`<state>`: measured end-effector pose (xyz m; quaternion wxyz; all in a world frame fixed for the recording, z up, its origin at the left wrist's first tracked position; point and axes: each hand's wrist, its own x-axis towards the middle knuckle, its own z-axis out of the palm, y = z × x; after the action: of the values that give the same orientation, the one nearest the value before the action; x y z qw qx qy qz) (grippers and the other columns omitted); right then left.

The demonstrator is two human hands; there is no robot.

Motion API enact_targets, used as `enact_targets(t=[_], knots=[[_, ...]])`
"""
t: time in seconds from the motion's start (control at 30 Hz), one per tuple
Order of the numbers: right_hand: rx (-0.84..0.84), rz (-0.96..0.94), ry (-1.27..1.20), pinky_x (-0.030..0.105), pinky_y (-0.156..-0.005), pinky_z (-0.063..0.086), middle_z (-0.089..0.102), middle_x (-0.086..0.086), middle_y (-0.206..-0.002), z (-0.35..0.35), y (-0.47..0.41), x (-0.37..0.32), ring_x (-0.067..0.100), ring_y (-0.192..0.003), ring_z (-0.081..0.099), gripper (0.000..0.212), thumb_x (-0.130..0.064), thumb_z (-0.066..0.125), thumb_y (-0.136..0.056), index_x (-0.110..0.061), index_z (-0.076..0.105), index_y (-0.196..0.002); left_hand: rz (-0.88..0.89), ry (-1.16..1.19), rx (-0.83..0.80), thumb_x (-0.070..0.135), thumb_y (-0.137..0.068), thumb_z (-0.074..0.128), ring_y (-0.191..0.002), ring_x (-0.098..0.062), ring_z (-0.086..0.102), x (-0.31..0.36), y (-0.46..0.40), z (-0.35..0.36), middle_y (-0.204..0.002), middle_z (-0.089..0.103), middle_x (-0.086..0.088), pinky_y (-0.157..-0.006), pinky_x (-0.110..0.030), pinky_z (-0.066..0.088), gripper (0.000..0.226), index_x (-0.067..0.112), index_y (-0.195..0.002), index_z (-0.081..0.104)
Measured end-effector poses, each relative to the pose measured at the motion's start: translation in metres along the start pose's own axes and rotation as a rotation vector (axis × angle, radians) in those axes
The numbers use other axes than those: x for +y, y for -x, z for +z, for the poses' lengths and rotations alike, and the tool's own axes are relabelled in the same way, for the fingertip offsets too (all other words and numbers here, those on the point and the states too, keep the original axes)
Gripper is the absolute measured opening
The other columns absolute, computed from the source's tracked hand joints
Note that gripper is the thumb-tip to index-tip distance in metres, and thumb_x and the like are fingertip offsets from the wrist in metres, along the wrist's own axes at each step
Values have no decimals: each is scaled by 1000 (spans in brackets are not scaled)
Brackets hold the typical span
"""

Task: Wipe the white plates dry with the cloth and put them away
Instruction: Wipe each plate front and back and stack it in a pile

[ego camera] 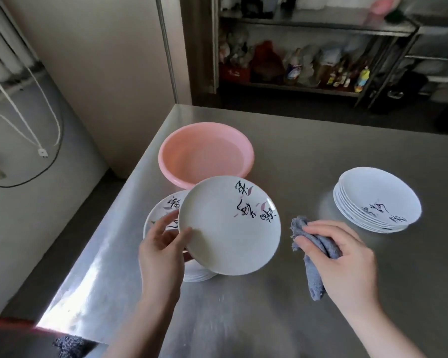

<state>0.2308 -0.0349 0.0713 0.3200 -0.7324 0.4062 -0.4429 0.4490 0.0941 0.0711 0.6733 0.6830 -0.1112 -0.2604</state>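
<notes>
Plate (228, 228) in left hand (161, 251) hides most of stack (163, 210).

L hand (163, 250) grips a white plate (229, 226) by its rim, tilted over a plate stack (163, 213) on the steel desk (282, 306). R hand (347, 257) holds a grey cloth (314, 257) just beside it. Pink basin (206, 153) behind; 2nd stack (376, 200) at right, well apart.

On the counter (282, 306), a basin (204, 153) sits at centre frame. Just below it, a held plate (229, 226) overlaps a left stack (161, 218). Another stack (376, 200) lies at right, with the cloth (313, 257) between them. Shelves (308, 27) fill the upper right.
</notes>
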Motion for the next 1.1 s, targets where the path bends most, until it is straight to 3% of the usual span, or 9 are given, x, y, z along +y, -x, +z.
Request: enact_targets(t=[0.2, 0.4, 0.53, 0.63, 0.8, 1.0, 1.1], knots=[[208, 90, 93, 13, -84, 46, 68, -9, -93, -87, 8, 34, 4, -91, 64, 18, -5, 80, -71, -14, 73, -85, -75, -23, -203, -2, -82, 67, -63, -17, 64, -25, 36, 77, -71, 69, -13, -54, -31, 56, 38, 34, -95, 73], [290, 139, 132, 13, -83, 46, 67, -6, -93, -172, 19, 86, 5, -89, 64, 18, -1, 79, -71, -12, 73, -84, -142, -60, -337, -4, -84, 65, -60, -9, 63, -72, 96, 161, -73, 70, -11, -52, -25, 54, 36, 29, -97, 72], [187, 150, 94, 8, -82, 43, 68, -2, -91, -215, 21, 128, 3, -88, 63, 19, 3, 80, -69, -10, 73, -81, -232, -91, -306, -4, -85, 65, -59, -9, 64, -109, 136, 206, -72, 72, -5, -48, -22, 51, 35, 27, -101, 70], [104, 144, 59, 9, -80, 44, 67, -5, -91, -246, 17, 153, 3, -87, 63, 26, 1, 81, -68, -20, 71, -78, -272, -117, -244, -2, -83, 67, -58, -14, 63, -134, 167, 233, -75, 73, -8, -48, -26, 51, 36, 27, -104, 70], [-36, 159, 17, 11, -79, 45, 68, -4, -90, -278, 17, 187, 4, -86, 63, 26, 2, 81, -68, -21, 71, -76, -306, -175, -139, -2, -82, 68, -67, -24, 58, -160, 201, 261, -76, 72, -11, -67, -41, 49, 35, 23, -107, 70], [-223, 267, 1, 15, -80, 46, 66, -13, -91, -272, 34, 207, 5, -89, 63, 25, -2, 82, -67, -24, 72, -76, -330, -240, -105, -2, -83, 68, -70, -25, 63, -168, 223, 263, -81, 73, -13, -75, -53, 55, 35, 25, -105, 70], [-256, 242, 8, 15, -80, 45, 65, -15, -91, -258, 40, 209, 4, -89, 63, 25, -2, 81, -67, -23, 72, -78, -310, -305, -136, 1, -84, 67, -66, -22, 63, -169, 220, 260, -75, 71, -7, -69, -48, 55, 33, 29, -102, 69]])
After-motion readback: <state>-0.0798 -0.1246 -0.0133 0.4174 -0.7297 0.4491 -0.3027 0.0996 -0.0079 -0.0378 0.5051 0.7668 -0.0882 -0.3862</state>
